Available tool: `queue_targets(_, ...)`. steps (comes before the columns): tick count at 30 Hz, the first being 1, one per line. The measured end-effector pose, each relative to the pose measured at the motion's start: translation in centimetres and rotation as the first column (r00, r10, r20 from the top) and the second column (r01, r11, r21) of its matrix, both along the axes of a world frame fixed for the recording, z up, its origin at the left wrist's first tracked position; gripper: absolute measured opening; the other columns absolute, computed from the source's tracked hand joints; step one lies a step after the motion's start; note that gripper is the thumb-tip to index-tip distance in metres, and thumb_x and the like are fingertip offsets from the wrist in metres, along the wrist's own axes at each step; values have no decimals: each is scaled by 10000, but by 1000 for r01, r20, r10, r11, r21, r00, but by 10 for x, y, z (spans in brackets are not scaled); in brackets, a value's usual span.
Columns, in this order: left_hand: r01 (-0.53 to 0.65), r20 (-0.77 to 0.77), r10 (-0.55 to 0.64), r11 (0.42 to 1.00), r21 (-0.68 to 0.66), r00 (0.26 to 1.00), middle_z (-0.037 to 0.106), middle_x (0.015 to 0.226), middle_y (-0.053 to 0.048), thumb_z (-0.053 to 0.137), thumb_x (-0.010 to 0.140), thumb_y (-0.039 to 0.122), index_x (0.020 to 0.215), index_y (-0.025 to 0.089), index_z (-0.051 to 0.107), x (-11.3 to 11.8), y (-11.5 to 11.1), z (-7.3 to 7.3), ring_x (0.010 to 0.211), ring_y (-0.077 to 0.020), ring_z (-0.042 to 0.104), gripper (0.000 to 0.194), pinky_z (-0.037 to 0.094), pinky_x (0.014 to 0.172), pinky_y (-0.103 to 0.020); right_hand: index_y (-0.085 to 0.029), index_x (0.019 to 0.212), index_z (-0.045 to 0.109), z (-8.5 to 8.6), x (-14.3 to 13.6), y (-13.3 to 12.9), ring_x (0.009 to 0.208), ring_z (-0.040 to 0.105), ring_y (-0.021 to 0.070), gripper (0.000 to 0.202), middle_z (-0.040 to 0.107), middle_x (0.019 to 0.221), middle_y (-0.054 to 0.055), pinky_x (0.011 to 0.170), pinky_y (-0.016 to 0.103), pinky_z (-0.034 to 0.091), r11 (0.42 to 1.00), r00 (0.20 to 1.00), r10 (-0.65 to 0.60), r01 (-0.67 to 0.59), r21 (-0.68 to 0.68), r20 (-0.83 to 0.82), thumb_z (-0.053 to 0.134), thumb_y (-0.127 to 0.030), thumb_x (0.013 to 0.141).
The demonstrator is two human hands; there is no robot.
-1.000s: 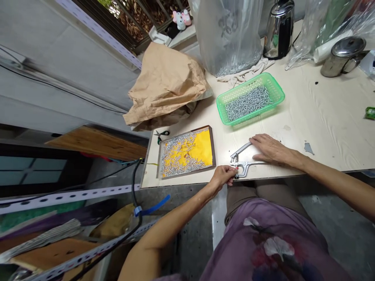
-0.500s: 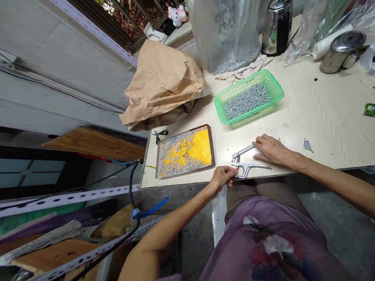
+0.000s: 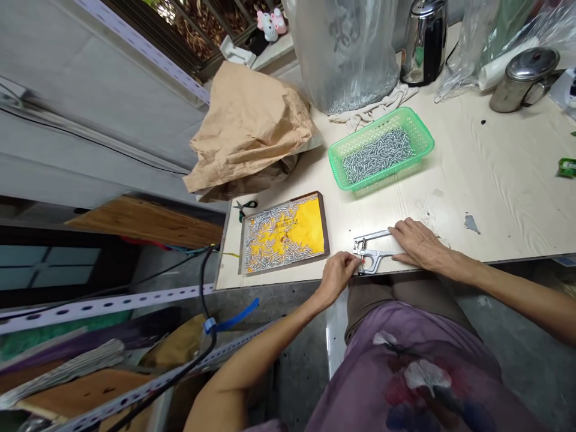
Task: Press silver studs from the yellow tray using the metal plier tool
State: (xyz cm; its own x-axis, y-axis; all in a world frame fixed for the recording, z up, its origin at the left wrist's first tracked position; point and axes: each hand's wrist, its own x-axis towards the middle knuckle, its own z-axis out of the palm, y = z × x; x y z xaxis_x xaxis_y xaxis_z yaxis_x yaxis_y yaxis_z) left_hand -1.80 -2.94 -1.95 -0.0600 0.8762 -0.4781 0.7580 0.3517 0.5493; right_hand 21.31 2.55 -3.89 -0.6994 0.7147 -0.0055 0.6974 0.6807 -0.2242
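Currently, from the head view, a silver metal plier-type hand tool point(image 3: 375, 257) lies at the front edge of the pale wood-grain table point(image 3: 454, 168), its two handles standing apart. The right hand point(image 3: 419, 243) is partly curled around the handle ends, fingertips on the upper handle and thumb side on the lower. The left hand point(image 3: 336, 275) has its thumb and fingertips pinched together at the tool's head; any part between them is too small to tell.

Container contents are as follows. The shallow rectangular tray with a dark rim point(image 3: 327, 240), left of the tool, has a yellow lining; short silver metal pieces point(image 3: 266, 252) are scattered over its left and front portions, and the upper right portion is bare yellow. The green perforated plastic basket point(image 3: 382, 183), behind the tool, holds a dense layer of similar pieces. The tall clear plastic bag point(image 3: 346, 57), behind the basket, has small silver pieces at its bottom. The crumpled brown paper bag point(image 3: 249, 120) sits behind the tray, contents hidden. The steel kettle with a black handle point(image 3: 423, 45) and the lidded steel jug point(image 3: 517, 90) stand at the rear right, contents hidden. Dark-handled scissors point(image 3: 246, 207) lie beside the tray's rear left corner.
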Motion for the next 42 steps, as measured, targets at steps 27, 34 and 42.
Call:
queue_targets(27, 657, -383, -564, 733, 177, 732, 578, 1007, -94, 571, 916, 412, 1022, 149, 601, 41, 77, -8, 990, -247, 523, 285, 459, 798, -347, -139, 923, 670, 17, -27, 40, 867, 523, 242, 103, 634, 881, 112, 701, 333, 343, 999, 989, 6, 1, -45, 148, 595, -205, 899)
queue_targets(34, 683, -319, -614, 706, 189, 722, 582, 887, -75, 495, 954, 412, 884, 158, 632, 36, 94, -11, 929, -229, 524, 296, 445, 749, -318, -149, 865, 681, 12, -29, 54, 766, 522, 215, 200, 627, 774, 85, 676, 324, 322, 996, 987, 57, -46, -79, 152, 519, -231, 950)
queue_targets(42, 620, -330, -529, 714, 324, 782, 609, 1111, -112, 584, 906, 398, 1185, 170, 579, 30, 88, -21, 1073, -258, 547, 360, 488, 915, -413, -123, 1188, 606, 2, -11, 50, 971, 525, 278, 381, 636, 1041, 141, 804, 353, 399, 999, 999, -28, 27, 44, 15, 620, -351, 883)
